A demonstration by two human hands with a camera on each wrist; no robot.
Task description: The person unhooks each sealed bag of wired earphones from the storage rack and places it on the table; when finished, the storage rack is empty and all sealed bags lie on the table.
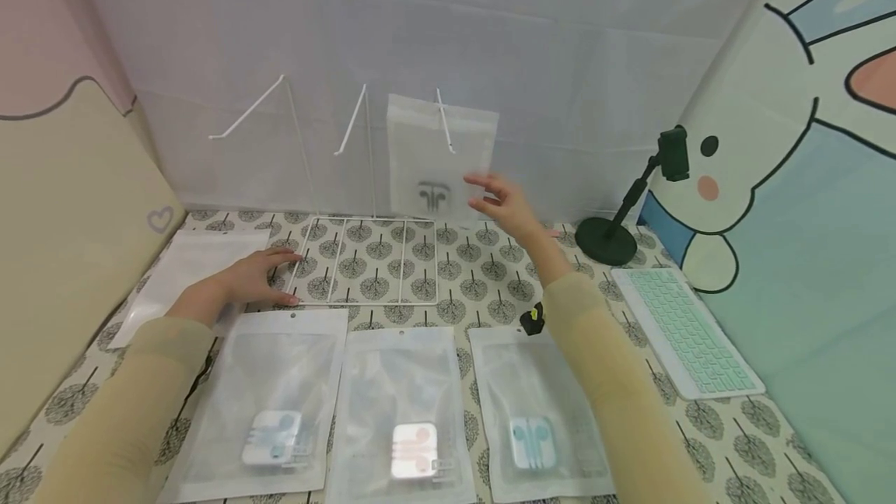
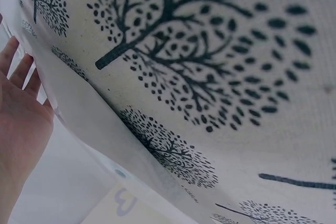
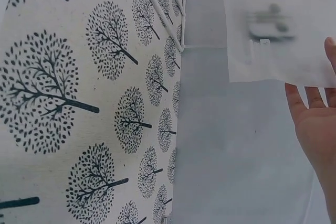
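Note:
A frosted zip bag point(image 1: 413, 146) hangs upright on the right prong of a white wire rack point(image 1: 367, 304), a dark-printed earphone case blurred inside it. My right hand point(image 1: 509, 208) is at the bag's right edge, fingers apart and loosely extended; in the right wrist view its fingertips meet the bag's edge. My left hand point(image 1: 248, 278) rests with its fingertips at the left side of the rack's base, fingers extended in the left wrist view. Beneath the left forearm lies a white bag point(image 1: 150, 278); whether it has contents is unclear.
In front lie three frosted bags with earphone cases: one bluish point(image 1: 273, 438), one pink point(image 1: 414, 449), one light blue point(image 1: 533, 442). A black phone stand point(image 1: 606, 241) and a mint keyboard point(image 1: 689, 333) are at right. The rack's left prong point(image 1: 248, 111) and middle prong point(image 1: 352, 119) jut forward.

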